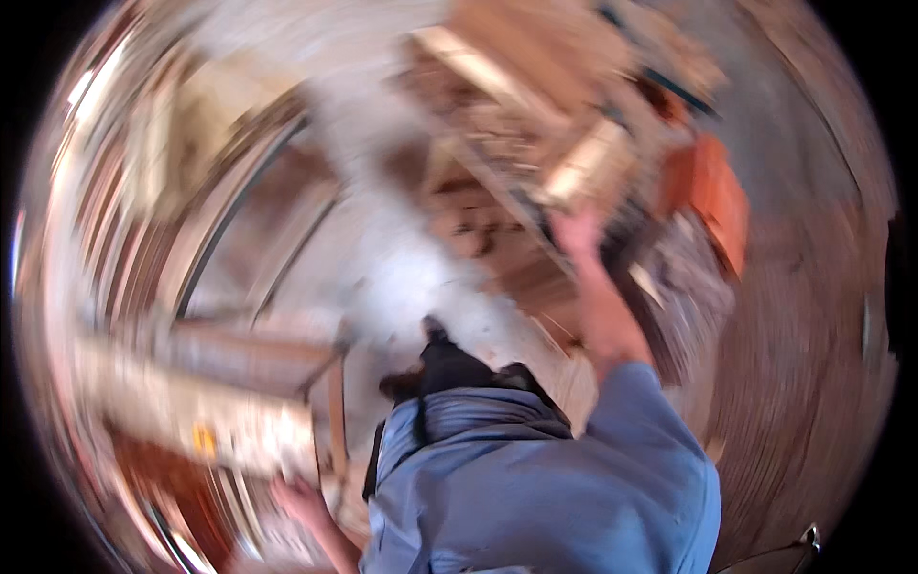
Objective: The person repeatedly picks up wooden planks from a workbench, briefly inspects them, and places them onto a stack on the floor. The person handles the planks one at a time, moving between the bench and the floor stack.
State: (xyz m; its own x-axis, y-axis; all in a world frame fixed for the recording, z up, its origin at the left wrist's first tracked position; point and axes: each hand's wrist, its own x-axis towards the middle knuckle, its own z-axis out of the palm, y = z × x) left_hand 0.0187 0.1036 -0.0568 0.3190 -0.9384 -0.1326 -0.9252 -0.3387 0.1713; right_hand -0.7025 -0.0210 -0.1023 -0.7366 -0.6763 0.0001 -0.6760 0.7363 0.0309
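Motion smears the whole head view. My right hand [579, 232] reaches forward to the near end of a short pale wooden piece [591, 165]. The hand meets or overlaps that end, but its fingers are too blurred to show a grip. Low on the left, my left hand [298, 499] is beside the end of a long pale board or bench top [206, 409]. Whether it touches that edge, and how its fingers lie, I cannot make out. A small yellow thing [204, 440] shows at the board's near side.
Stacked brown boards [521, 57] and a wooden frame or crate [478, 215] stand ahead to the right. Beyond my right hand is an orange boxy object [708, 196]. Long timbers [229, 215] lean at left. Pale floor [392, 277] runs between them, under my feet.
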